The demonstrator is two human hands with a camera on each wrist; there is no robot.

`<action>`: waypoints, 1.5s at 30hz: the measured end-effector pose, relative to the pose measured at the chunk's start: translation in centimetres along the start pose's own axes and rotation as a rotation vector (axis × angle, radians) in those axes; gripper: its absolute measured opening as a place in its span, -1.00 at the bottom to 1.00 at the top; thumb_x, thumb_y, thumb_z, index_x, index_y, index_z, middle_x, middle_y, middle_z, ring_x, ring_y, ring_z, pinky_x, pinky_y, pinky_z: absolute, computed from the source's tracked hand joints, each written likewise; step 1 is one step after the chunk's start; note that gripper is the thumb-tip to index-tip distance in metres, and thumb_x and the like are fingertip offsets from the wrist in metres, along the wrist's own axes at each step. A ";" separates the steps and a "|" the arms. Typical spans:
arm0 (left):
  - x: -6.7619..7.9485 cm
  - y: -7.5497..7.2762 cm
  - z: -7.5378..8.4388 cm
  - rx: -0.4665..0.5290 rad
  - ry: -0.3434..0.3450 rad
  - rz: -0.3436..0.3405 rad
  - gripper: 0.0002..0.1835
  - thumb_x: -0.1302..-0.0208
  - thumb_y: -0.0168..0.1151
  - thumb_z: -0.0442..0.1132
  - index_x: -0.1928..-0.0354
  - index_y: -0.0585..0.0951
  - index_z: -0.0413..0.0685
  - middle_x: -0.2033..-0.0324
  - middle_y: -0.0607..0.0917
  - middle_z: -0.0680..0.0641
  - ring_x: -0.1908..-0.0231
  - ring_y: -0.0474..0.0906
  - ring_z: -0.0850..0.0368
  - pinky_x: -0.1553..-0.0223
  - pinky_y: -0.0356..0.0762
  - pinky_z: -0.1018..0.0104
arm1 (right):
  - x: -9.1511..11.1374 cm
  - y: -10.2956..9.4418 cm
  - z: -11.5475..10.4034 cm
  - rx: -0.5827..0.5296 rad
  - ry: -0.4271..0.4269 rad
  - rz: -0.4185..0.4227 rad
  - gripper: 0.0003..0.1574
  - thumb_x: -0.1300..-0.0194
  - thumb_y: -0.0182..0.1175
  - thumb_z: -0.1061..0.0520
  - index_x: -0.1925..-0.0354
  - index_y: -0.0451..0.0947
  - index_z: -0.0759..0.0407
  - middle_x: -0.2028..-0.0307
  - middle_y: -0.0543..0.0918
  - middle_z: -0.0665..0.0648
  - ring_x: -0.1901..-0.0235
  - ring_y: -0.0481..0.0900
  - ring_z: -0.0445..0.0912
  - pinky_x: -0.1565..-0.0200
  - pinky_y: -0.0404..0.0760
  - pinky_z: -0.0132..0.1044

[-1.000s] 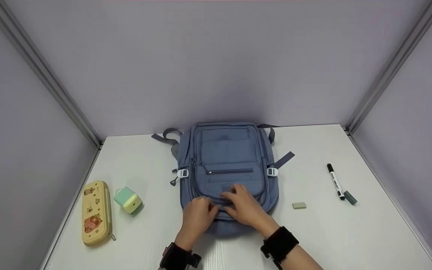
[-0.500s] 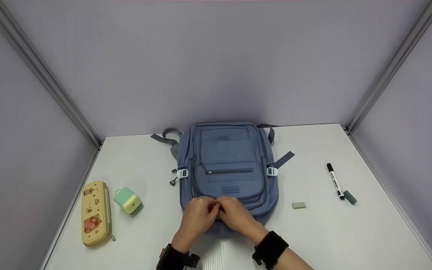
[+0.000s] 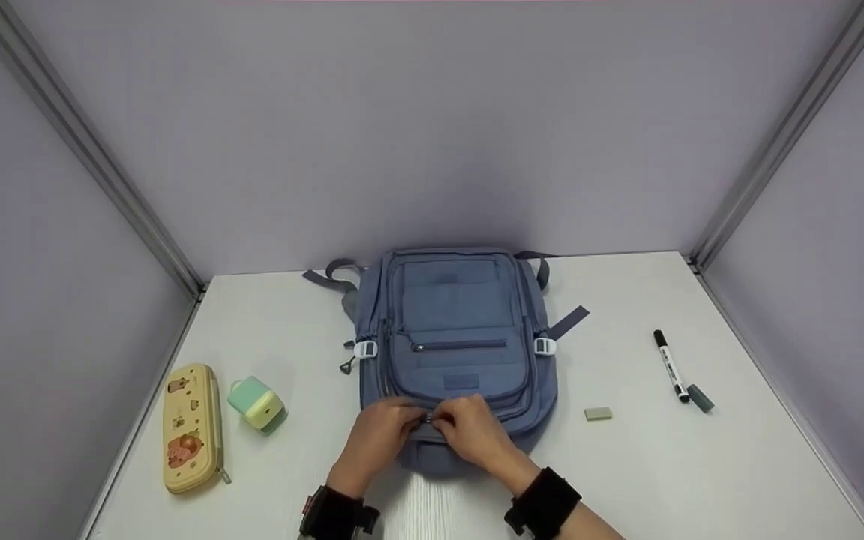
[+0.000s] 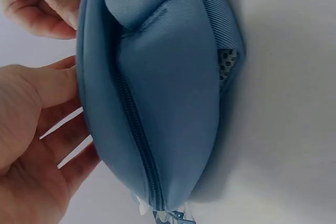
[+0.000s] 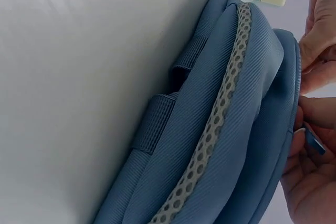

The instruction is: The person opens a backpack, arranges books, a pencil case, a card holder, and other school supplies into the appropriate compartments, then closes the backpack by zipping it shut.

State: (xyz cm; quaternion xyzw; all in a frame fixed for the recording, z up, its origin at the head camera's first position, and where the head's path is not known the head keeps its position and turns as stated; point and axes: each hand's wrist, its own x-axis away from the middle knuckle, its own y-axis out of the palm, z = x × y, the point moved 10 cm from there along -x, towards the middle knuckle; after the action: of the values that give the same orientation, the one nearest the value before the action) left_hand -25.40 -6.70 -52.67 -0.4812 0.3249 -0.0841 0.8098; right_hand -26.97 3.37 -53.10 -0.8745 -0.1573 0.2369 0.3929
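Observation:
A blue backpack (image 3: 454,300) lies front side up on the white table. At its near end, my left hand (image 3: 381,439) pinches the edge of the front pocket between thumb and fingers. The left wrist view shows a dark zipper (image 4: 137,135) running along this pocket. Close beside, my right hand (image 3: 473,431) pinches a small blue zipper pull (image 5: 315,141), which sticks out between its fingers in the right wrist view. A narrow gap separates the two hands in the head view. Parts of the fingers are hidden behind the fabric.
To the left lie a yellow pencil case (image 3: 192,427) and a small green-and-yellow box-shaped object (image 3: 257,403). A small grey-green block (image 3: 598,413), a marker (image 3: 672,365) and a dark green short cylinder (image 3: 700,398) lie on the right. Walls border the table (image 3: 282,480).
My right hand has come down from the pocket's front to the near edge, its fingers closing. My left hand has shifted slightly left and down, leaving a small gap between the hands.

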 end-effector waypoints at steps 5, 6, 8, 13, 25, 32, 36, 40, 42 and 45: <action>0.0 -0.1 0.0 -0.115 0.041 0.096 -0.92 -0.08 0.43 -0.37 0.39 0.77 -0.02 0.39 0.72 0.07 0.42 0.65 0.13 0.38 0.58 0.24 | 0.1 -0.2 -0.5 0.071 -0.029 0.023 -0.91 -0.13 0.35 0.33 0.40 0.76 0.19 0.46 0.73 0.04 0.41 0.68 -0.13 0.34 0.63 -0.28; 0.1 -0.2 0.0 -0.124 0.046 0.111 -0.92 -0.06 0.44 -0.37 0.41 0.77 -0.02 0.41 0.71 0.07 0.44 0.65 0.13 0.41 0.58 0.24 | 0.2 -0.2 -0.7 0.092 -0.043 0.028 -0.90 -0.11 0.34 0.34 0.43 0.76 0.19 0.48 0.72 0.03 0.44 0.68 -0.13 0.36 0.62 -0.29; 0.2 -0.2 0.0 -0.139 0.052 0.131 -0.92 -0.03 0.46 -0.37 0.45 0.76 -0.03 0.45 0.70 0.08 0.49 0.63 0.14 0.46 0.56 0.25 | 0.5 -0.4 -1.0 0.128 -0.069 0.040 -0.86 -0.08 0.32 0.37 0.50 0.73 0.18 0.53 0.70 0.02 0.49 0.66 -0.14 0.43 0.61 -0.30; 0.4 -0.1 -0.1 -0.131 0.051 0.151 -0.93 -0.02 0.46 -0.36 0.46 0.75 -0.03 0.48 0.69 0.08 0.51 0.63 0.16 0.49 0.55 0.27 | 1.3 -1.2 -0.8 0.165 -0.095 0.068 -0.81 -0.08 0.32 0.39 0.56 0.70 0.18 0.57 0.68 0.01 0.55 0.64 -0.15 0.50 0.58 -0.32; 0.6 -0.1 0.0 -0.110 0.050 0.154 -0.95 -0.04 0.46 -0.34 0.42 0.77 -0.05 0.44 0.72 0.05 0.46 0.67 0.17 0.44 0.59 0.28 | 3.7 -3.8 2.1 0.154 -0.063 0.123 -0.83 -0.03 0.34 0.46 0.45 0.74 0.23 0.47 0.73 0.08 0.45 0.70 -0.08 0.40 0.65 -0.22; 0.6 0.0 -0.1 -0.093 0.019 0.120 -0.94 -0.06 0.46 -0.35 0.39 0.76 -0.08 0.41 0.73 0.04 0.42 0.68 0.15 0.39 0.61 0.27 | 4.9 -6.0 4.9 0.190 -0.001 0.176 -0.83 0.02 0.37 0.46 0.49 0.72 0.23 0.51 0.71 0.06 0.50 0.68 -0.09 0.45 0.62 -0.25; 0.0 0.5 -0.2 -0.052 -0.022 0.039 -0.96 -0.12 0.44 -0.29 0.38 0.74 -0.06 0.41 0.70 0.06 0.39 0.66 0.14 0.33 0.60 0.24 | 4.9 -7.0 6.2 0.201 0.077 0.161 -0.87 -0.02 0.40 0.41 0.47 0.74 0.21 0.51 0.71 0.06 0.50 0.67 -0.11 0.45 0.60 -0.27; -0.9 1.3 0.7 -0.053 -0.038 -0.049 -0.93 -0.16 0.43 -0.21 0.36 0.73 -0.03 0.42 0.66 0.08 0.39 0.63 0.14 0.33 0.58 0.23 | 4.6 -7.0 6.5 0.222 0.172 0.102 -0.93 -0.07 0.41 0.35 0.46 0.75 0.21 0.51 0.71 0.06 0.50 0.67 -0.09 0.45 0.59 -0.25; -1.4 1.8 1.6 -0.076 -0.024 -0.072 -0.92 -0.16 0.44 -0.21 0.34 0.73 -0.02 0.41 0.66 0.08 0.37 0.63 0.14 0.32 0.58 0.23 | 4.5 -7.0 6.3 0.246 0.206 0.086 -0.94 -0.07 0.42 0.34 0.47 0.75 0.22 0.52 0.71 0.07 0.50 0.67 -0.07 0.46 0.59 -0.22; -2.2 2.7 3.0 -0.129 0.011 -0.090 -0.90 -0.15 0.45 -0.18 0.32 0.73 0.01 0.41 0.65 0.08 0.37 0.63 0.14 0.35 0.58 0.22 | 4.2 -7.2 5.7 0.272 0.214 0.094 -0.94 -0.07 0.41 0.34 0.48 0.75 0.22 0.52 0.71 0.09 0.50 0.68 -0.03 0.45 0.61 -0.18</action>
State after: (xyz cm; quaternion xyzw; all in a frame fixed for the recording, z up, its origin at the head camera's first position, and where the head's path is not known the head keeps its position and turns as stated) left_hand -25.72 -2.11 -53.01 -0.5461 0.3120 -0.1019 0.7707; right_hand -27.15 13.39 -52.16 -0.8399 -0.0402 0.1798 0.5105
